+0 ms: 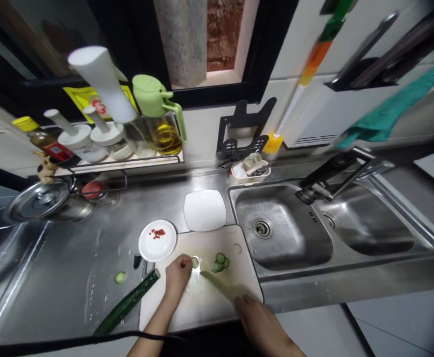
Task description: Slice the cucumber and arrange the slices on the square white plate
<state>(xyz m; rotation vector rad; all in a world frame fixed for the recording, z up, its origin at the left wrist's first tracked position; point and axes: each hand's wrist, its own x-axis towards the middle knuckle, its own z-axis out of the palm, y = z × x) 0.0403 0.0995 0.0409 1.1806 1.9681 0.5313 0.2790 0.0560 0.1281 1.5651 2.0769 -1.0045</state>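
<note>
Over the white cutting board point(202, 310), my left hand point(178, 272) pinches a small cucumber slice point(194, 263) between its fingertips. My right hand point(257, 320) is wrapped round the handle of a knife point(218, 285); its blade lies low across the board and points toward the slice. Several cucumber slices point(219, 263) sit in a loose cluster beyond the blade, and a single pale slice point(237, 248) lies near the board's right edge. A long cucumber point(127, 302) with a cut end rests across the board's left edge.
Behind the board are a round plate point(142, 243) with chopped red bits and a square white plate point(205, 210). A cucumber end point(137, 261) and a slice point(120, 277) lie on the steel counter. A double sink point(283, 223) is at right, a lidded pot point(45, 201) at left.
</note>
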